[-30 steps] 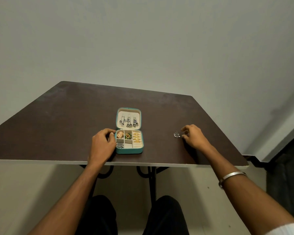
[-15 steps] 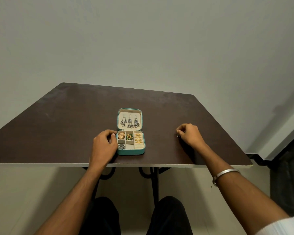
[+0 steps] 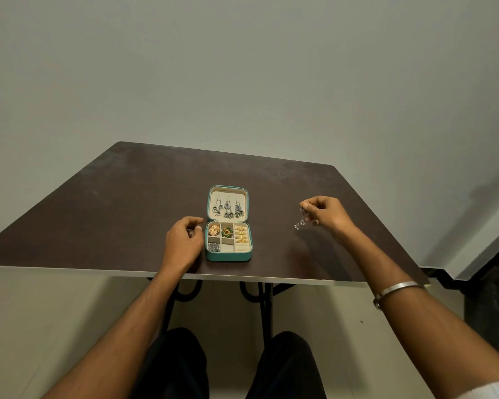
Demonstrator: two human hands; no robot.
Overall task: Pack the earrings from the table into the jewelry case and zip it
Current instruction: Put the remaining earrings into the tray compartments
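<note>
A small teal jewelry case (image 3: 228,257) lies open on the dark table (image 3: 98,214). Three silver drop earrings hang in its raised lid (image 3: 227,191). The compartments hold gold, green and silver pieces. My left hand (image 3: 183,241) rests against the case's left side with curled fingers; I cannot tell whether it grips the case. To the right, my right hand (image 3: 327,216) is lifted above the table and pinches a silver dangling earring (image 3: 301,220), which hangs below the fingertips.
The table's near edge (image 3: 69,269) runs just in front of the case. A grey wall stands behind the table. My knees and the table's black legs show below. A metal bangle (image 3: 398,289) is on my right wrist.
My right hand closed on the silver earring that lay on the table and lifted it into the air. My left hand stayed beside the case.
</note>
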